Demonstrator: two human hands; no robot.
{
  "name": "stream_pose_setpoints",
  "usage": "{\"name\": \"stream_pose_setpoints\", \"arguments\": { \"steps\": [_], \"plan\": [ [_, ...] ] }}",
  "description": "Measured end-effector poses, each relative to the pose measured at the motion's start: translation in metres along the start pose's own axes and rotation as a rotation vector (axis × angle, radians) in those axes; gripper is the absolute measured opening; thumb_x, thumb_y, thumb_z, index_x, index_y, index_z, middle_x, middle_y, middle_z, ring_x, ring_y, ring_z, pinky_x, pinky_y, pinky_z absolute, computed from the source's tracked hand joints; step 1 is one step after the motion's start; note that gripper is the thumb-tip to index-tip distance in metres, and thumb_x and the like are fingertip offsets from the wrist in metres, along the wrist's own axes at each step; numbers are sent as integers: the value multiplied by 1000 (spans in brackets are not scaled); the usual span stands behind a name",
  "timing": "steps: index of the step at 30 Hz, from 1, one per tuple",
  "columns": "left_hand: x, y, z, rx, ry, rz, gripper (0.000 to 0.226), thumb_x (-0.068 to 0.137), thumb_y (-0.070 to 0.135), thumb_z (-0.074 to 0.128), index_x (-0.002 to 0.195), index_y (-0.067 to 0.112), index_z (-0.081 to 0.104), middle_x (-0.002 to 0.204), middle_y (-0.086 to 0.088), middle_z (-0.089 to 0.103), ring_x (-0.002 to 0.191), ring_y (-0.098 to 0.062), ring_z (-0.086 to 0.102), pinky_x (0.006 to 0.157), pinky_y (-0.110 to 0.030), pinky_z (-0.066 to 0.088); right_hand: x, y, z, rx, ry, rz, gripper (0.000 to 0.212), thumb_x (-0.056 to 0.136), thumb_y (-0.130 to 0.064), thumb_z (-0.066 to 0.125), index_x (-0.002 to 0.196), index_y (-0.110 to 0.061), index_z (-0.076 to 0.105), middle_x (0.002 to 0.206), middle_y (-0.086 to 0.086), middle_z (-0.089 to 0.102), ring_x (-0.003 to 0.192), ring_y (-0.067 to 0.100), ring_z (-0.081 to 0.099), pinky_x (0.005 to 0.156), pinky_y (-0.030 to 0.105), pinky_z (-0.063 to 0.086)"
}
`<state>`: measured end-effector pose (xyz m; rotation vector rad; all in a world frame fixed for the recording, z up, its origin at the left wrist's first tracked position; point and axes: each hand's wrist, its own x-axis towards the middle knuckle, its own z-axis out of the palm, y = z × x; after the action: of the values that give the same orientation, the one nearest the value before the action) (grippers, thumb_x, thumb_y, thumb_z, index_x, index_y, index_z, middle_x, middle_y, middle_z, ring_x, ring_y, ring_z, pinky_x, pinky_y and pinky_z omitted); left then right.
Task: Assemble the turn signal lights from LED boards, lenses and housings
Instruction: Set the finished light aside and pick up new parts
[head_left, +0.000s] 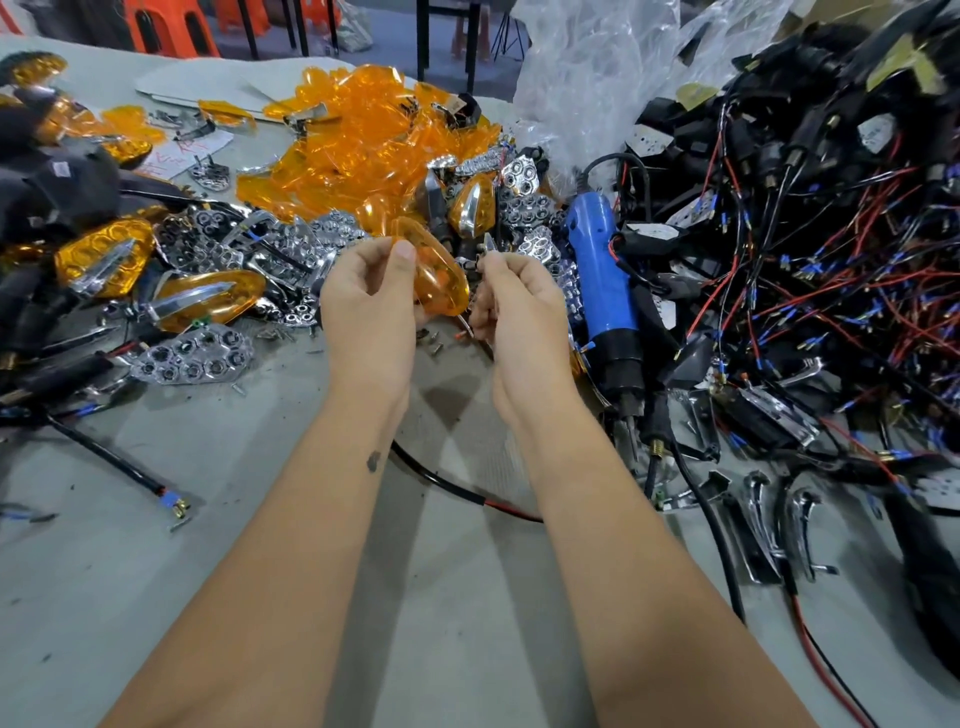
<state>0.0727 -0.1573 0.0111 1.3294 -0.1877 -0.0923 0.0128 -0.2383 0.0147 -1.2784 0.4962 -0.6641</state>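
Over cluttered grey table (156, 597), left hand (366, 306) grips translucent amber lens (436, 283); right hand (519, 312) fingers pinch a small part.

I'm at a grey worktable (156, 597), scuffed, under even light. Far left: orange plastic stools (171, 26) on grey floor (395, 21). Far centre: dark furniture legs (423, 36). Far right: crumpled clear plastic sheeting (587, 67).

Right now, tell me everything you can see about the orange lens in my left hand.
The orange lens is a translucent amber shell, plastic by its look, glossy, rounded and tapering to a blunt point at its lower right. The left hand holds it raised above the grey table, thumb on top, fingers curled behind. The right hand sits close beside its tip, pinching a small metal part; whether that touches the lens is unclear.
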Motion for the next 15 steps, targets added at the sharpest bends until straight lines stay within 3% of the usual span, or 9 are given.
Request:
{"name": "stream_pose_setpoints", "arguments": {
  "steps": [3,6,10,13,15],
  "plan": [
    [-1,1,-1,-74,-64,-83,8,96,9,61,103,12,65,93,-5,71,82,-16,67,77,-33,58,0,-3,-4,27,-84,-54,20,103,-24,52,87,-15,61,55,-10,46,50,6,42,49,17,37],
    [-3,1,-2,-90,-132,-112,21,89,-3,66,107,8,63,99,-8,72,88,-20,68,84,-35,57,0,-5,-4,-24,-159,-52,29,104,-24,48,79,-17,61,56,-9,47,51,7,43,48,16,37],
    [-5,3,-3,-110,-161,-89,28,85,-11,66,106,6,59,98,-11,71,81,-18,68,73,-28,55,1,-4,-4,-40,-191,-23,27,104,-18,49,81,-16,64,60,-7,52,54,5,45,51,16,36],
    [-5,2,-2,-103,-143,-89,23,85,-7,67,98,11,61,93,-6,72,80,-16,67,74,-30,55,2,-6,-4,-34,-168,-48,22,102,-14,50,85,-16,64,63,-7,54,57,4,47,55,17,40],
    [-4,2,-2,-90,-126,-92,18,87,-1,69,93,15,62,88,-2,71,83,-17,67,81,-37,57,4,-10,-7,-162,-72,-175,18,102,-15,53,86,-18,62,67,-8,55,61,2,50,61,17,44]
  ]
}}
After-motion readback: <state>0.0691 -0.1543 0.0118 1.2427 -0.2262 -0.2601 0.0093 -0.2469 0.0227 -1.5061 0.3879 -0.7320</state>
